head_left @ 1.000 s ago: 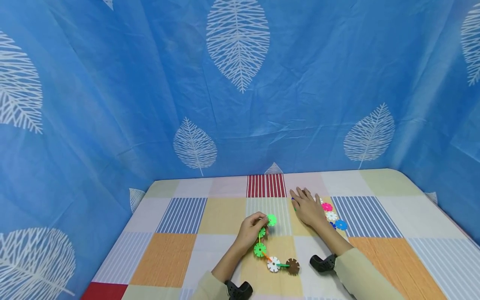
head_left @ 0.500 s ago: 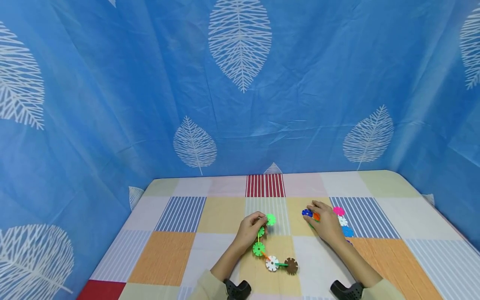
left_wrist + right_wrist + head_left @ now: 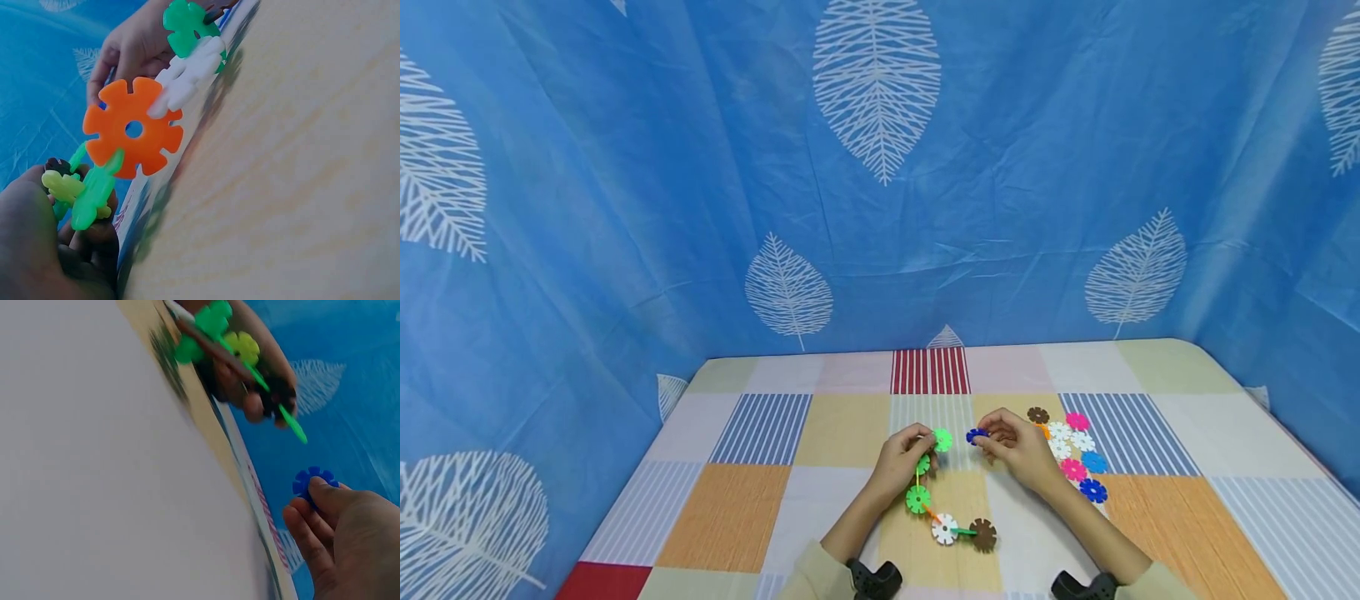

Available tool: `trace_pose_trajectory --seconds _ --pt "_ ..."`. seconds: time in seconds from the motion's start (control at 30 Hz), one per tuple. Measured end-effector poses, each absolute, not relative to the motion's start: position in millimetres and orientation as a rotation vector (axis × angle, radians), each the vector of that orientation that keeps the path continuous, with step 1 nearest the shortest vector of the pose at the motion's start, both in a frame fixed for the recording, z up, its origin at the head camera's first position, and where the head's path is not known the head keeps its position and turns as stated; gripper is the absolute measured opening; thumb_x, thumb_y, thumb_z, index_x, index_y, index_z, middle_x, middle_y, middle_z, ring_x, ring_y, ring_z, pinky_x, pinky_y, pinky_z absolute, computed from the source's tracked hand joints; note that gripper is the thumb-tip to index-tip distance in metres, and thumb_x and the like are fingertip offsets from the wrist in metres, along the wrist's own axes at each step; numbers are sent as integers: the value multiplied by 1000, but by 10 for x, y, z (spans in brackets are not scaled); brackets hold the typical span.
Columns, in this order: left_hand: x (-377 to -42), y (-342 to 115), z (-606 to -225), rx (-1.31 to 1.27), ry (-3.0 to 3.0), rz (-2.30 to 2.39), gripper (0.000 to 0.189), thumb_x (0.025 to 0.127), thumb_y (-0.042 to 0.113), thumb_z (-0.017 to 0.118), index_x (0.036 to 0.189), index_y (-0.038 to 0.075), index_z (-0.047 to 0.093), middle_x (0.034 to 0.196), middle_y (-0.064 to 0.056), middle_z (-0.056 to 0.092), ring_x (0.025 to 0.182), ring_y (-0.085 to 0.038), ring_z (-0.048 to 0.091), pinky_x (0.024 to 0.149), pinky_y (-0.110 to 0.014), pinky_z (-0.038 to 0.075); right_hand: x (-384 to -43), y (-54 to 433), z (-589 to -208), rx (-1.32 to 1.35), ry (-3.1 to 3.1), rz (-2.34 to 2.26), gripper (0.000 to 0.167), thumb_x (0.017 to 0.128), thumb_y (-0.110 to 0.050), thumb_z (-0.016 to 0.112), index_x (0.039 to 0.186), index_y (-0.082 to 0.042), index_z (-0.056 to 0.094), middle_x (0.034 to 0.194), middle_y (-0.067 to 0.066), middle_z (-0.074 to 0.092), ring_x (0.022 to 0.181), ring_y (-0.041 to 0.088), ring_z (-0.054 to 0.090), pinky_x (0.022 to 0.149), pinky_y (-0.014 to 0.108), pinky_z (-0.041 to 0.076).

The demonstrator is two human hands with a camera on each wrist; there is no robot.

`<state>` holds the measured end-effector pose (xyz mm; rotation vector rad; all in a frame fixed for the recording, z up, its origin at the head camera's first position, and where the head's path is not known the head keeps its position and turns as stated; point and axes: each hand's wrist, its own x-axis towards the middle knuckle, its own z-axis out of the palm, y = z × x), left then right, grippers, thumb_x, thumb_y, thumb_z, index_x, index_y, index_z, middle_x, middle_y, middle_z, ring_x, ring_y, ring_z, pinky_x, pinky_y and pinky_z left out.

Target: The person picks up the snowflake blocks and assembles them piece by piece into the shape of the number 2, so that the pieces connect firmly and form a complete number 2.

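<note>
My left hand [image 3: 897,465] grips the upper end of a chain of slotted plastic snowflake discs. A bright green disc [image 3: 943,440] sticks out past its fingertips. Below the hand the chain runs through a green disc [image 3: 918,499] and a white disc [image 3: 945,539] to a brown disc [image 3: 982,542]. The left wrist view shows an orange disc [image 3: 103,128] joined edge-on between green and white ones. My right hand [image 3: 1022,454] pinches a loose dark blue disc [image 3: 302,484] between thumb and fingers, a short gap right of the chain's green end. Left fingers partly hide a dark disc [image 3: 278,400].
Loose discs lie in a cluster beside my right hand, among them a pink disc [image 3: 1073,471], a light blue disc [image 3: 1094,462] and a brown disc [image 3: 1038,415]. A patchwork cloth [image 3: 760,533] covers the table, with a blue leaf-patterned curtain [image 3: 1000,208] behind.
My right hand has drawn back from the cluster and moved left toward the chain, bringing the dark blue disc along. Discs in the cluster shifted right. The left hand stays in place.
</note>
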<state>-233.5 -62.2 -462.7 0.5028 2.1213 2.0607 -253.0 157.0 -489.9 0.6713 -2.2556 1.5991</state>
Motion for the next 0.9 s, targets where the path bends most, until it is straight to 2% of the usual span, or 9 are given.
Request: trace_pose_trajectory --seconds 0.1,0.23,0.37,0.43,0.5,0.67,0.73,0.83,0.9 --pt "-2332 -619 -4617 504 2130 2062 22 96 8 48 95 -12 55 71 -34 56 42 -15 44 39 -19 42 -2456 1452 -4841 747 -2229 1594 13 81 1 67 94 -2 63 78 10 67 59 25 62 53 29 52" --pt "-2337 -611 -4614 505 2135 2058 22 96 8 48 95 -12 55 70 -33 57 42 -15 45 39 -19 42 -2344 1352 -4695 769 -2201 1576 11 81 7 65 91 2 63 79 15 66 60 29 62 55 29 53" --pt "-2366 -596 -4680 539 2145 2046 20 96 9 48 92 -9 57 66 -27 58 41 -15 45 38 -20 43 -2282 1319 -4606 778 -2204 1463 12 78 8 67 86 1 64 78 14 67 63 24 63 59 30 53" --pt "-2408 -593 -4771 554 2157 2034 20 96 11 50 91 -5 59 63 -21 59 40 -15 46 38 -21 43 -2324 1331 -4681 799 -2177 1390 13 76 5 70 84 -4 66 78 6 68 64 16 62 60 28 53" --pt "-2442 -597 -4846 561 2156 2031 20 95 14 51 89 -3 60 61 -16 59 39 -14 46 37 -22 43 -2321 1316 -4686 820 -2146 1337 16 73 6 73 82 -5 67 76 4 69 64 15 62 58 29 52" --pt "-2388 -621 -4748 553 2111 2031 21 95 10 51 89 -8 59 66 -29 58 41 -13 46 39 -20 43 -2341 1267 -4741 842 -2084 1301 19 67 9 76 76 -6 68 74 5 69 63 17 63 54 27 50" --pt "-2352 -623 -4677 549 2091 2033 21 95 8 50 90 -10 58 70 -34 57 41 -13 45 40 -19 42 -2394 1276 -4833 830 -2080 1297 20 68 6 77 76 -10 68 74 1 69 64 13 63 56 22 49" --pt "-2344 -619 -4652 543 2092 2020 21 95 8 49 91 -11 58 72 -35 58 41 -13 45 40 -19 42 -2447 1300 -4917 825 -2083 1294 20 69 2 77 79 -14 69 77 -3 69 67 9 63 58 19 48" --pt "-2342 -617 -4646 545 2095 2010 21 96 8 48 91 -11 57 72 -35 58 41 -13 46 41 -19 43 -2455 1316 -4923 831 -2103 1295 18 72 -1 76 81 -15 69 78 -5 69 69 8 63 60 21 50"
